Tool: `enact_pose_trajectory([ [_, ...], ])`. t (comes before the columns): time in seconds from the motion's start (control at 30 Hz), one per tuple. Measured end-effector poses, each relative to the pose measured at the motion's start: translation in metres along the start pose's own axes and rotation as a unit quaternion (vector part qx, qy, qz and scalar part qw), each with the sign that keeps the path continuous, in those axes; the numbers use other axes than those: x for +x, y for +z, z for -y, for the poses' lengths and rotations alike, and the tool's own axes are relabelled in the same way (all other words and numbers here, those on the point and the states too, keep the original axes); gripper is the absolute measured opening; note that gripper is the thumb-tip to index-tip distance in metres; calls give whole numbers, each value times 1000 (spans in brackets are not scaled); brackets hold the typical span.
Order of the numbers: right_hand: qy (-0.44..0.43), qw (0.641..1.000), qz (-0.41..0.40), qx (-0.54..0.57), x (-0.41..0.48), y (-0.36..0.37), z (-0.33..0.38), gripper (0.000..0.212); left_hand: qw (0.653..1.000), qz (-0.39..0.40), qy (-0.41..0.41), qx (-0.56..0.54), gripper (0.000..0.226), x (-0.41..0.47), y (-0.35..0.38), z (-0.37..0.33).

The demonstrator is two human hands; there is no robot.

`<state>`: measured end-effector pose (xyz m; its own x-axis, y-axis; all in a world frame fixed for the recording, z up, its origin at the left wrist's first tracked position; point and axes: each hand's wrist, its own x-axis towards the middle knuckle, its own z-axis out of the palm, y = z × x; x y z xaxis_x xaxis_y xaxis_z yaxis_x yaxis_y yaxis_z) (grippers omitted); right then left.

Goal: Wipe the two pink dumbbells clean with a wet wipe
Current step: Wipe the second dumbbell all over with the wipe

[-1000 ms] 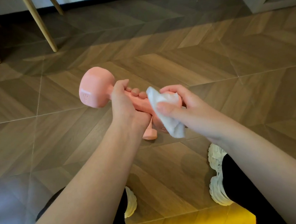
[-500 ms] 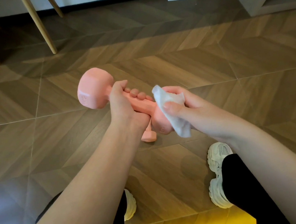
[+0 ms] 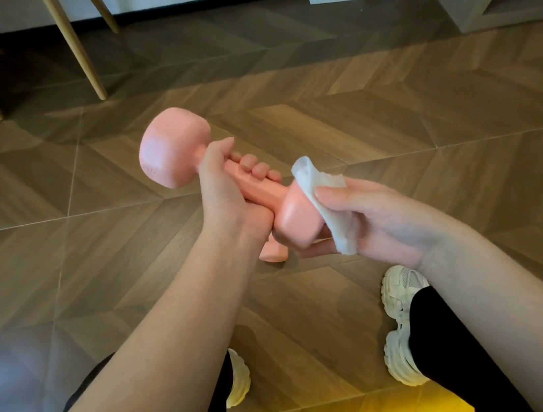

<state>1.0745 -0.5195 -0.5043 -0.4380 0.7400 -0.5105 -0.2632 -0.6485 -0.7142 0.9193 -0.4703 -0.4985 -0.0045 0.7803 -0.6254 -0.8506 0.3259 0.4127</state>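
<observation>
left hand (image 3: 226, 191) grips the pink dumbbell (image 3: 174, 147) by its handle, right hand (image 3: 379, 219) pinches a wet wipe (image 3: 328, 205) to its near head; turning it should reach every face.

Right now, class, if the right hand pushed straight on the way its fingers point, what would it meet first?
Probably the near head of the held dumbbell: the right hand points at it, with the wet wipe pinched between them, seemingly touching.
</observation>
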Motion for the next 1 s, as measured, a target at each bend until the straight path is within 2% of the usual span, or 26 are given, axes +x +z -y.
enact_pose_trajectory([
  [0.1, -13, 995, -68, -65, 4, 9, -9, 56, 1000, -5, 13, 12, 32, 1, 0, 2],
  [0.2, -13, 988, -120, -92, 7, 17, -12, 46, 999, 3, 16, 42, 34, 0, -1, 5],
  [0.33, 39, 991, -110, -67, 4, 14, -7, 51, 992, 35, 37, 112, 34, -2, -1, 5],
  [0.47, 62, 994, -84, -14, 2, 14, -12, 38, 981, 59, 55, 177, 35, 0, -4, 9],
  [0.67, 77, 986, -146, 34, 14, 22, -24, 34, 961, 75, 131, 232, 34, 0, -9, 20],
  [0.8, 71, 975, -210, -11, 16, 23, -27, 33, 956, 101, 128, 244, 40, -5, -7, 28],
  [0.9, 74, 977, -198, -26, 13, 20, -25, 31, 950, 118, 120, 263, 37, -6, -5, 25],
  [1.0, 70, 972, -219, -59, 12, 20, -26, 15, 945, 153, 107, 267, 35, -6, -7, 22],
])
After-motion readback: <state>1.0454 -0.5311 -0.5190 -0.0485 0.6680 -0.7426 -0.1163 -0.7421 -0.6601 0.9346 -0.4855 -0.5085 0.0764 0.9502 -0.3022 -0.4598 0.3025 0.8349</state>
